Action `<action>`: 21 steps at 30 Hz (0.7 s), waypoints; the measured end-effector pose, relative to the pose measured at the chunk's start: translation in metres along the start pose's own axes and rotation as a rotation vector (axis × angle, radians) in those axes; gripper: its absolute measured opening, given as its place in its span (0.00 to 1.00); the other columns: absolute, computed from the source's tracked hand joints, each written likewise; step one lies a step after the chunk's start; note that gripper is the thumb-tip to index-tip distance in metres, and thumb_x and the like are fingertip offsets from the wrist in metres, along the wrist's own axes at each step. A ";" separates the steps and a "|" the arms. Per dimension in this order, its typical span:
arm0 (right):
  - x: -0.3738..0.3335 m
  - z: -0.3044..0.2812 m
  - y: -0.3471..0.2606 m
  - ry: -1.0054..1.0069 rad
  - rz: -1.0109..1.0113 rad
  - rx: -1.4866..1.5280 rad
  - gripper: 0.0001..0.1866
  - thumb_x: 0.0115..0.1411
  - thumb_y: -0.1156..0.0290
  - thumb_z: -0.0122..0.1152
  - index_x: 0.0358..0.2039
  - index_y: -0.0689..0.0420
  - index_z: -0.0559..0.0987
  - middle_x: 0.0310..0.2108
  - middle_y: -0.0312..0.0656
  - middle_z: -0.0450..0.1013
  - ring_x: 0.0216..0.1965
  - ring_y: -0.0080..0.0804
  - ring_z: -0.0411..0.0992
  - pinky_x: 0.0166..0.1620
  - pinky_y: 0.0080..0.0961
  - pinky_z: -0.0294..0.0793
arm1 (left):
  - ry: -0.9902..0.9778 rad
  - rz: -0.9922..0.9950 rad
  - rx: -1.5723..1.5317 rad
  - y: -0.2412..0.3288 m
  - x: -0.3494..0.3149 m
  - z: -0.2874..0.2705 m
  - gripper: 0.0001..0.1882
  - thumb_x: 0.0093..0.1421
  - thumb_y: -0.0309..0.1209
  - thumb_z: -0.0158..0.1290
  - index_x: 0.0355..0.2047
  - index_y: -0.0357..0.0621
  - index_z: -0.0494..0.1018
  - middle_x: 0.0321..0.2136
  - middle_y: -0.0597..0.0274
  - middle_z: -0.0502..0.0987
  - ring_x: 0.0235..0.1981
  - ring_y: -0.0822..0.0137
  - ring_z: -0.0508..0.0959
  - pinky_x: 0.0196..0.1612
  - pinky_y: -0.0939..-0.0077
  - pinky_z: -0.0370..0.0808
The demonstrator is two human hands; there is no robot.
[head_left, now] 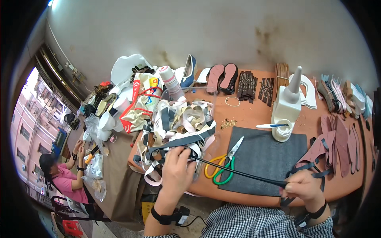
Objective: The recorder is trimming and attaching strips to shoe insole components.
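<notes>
A thin black strap (pixel 238 172) is drawn straight between my hands, over the scissors and the dark mat. My right hand (pixel 303 186) is closed around its lower right end. At the other end, my left hand (pixel 176 168) pinches it by the heap of straps (pixel 186 123), in beige, white, grey and brown, that overflows a clear plastic bin (pixel 214 104). My left fingertips are partly hidden. Scissors (pixel 227 163) with one yellow and one green handle lie open beneath the strap. The dark grey mat (pixel 258 154) lies flat on the orange-brown tabletop.
A white bottle with a cone top (pixel 287 105) and an open jar (pixel 282 133) with a brush (pixel 270 125) across it stand behind the mat. Pink cut pieces (pixel 337 142) lie at right, pink insoles (pixel 228 77) behind. A person in pink (pixel 65 176) sits at far left.
</notes>
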State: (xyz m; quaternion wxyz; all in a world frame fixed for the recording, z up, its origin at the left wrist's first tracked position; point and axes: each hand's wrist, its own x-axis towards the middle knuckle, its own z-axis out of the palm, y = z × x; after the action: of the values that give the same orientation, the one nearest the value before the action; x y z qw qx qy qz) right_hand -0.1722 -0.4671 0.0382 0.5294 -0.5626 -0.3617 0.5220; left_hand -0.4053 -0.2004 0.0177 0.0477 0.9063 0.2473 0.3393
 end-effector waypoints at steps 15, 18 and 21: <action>0.038 0.038 0.011 -0.261 0.216 0.206 0.14 0.59 0.72 0.52 0.44 0.64 0.72 0.20 0.32 0.66 0.17 0.12 0.60 0.21 0.10 0.59 | 0.211 0.068 -0.024 0.002 -0.004 0.021 0.14 0.39 0.16 0.51 0.30 0.37 0.72 0.31 0.53 0.71 0.34 0.54 0.71 0.37 0.66 0.69; 0.047 0.042 0.015 -0.219 0.191 0.267 0.12 0.58 0.74 0.52 0.41 0.65 0.73 0.19 0.32 0.66 0.17 0.12 0.60 0.20 0.09 0.59 | 0.242 0.028 -0.053 0.021 -0.013 0.018 0.16 0.41 0.17 0.53 0.33 0.36 0.71 0.33 0.50 0.71 0.34 0.53 0.71 0.38 0.68 0.69; 0.055 0.035 0.022 -0.199 0.076 0.140 0.09 0.58 0.75 0.52 0.38 0.64 0.74 0.29 0.33 0.67 0.16 0.13 0.60 0.20 0.11 0.61 | 0.269 -0.075 -0.251 0.048 -0.036 0.020 0.12 0.45 0.18 0.55 0.32 0.35 0.70 0.33 0.51 0.71 0.33 0.57 0.72 0.36 0.71 0.69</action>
State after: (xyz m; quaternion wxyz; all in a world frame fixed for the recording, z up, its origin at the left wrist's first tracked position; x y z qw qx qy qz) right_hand -0.1990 -0.4104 0.0089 0.5087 -0.4829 -0.3536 0.6189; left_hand -0.3959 -0.2581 -0.0062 0.1393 0.8298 0.2406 0.4838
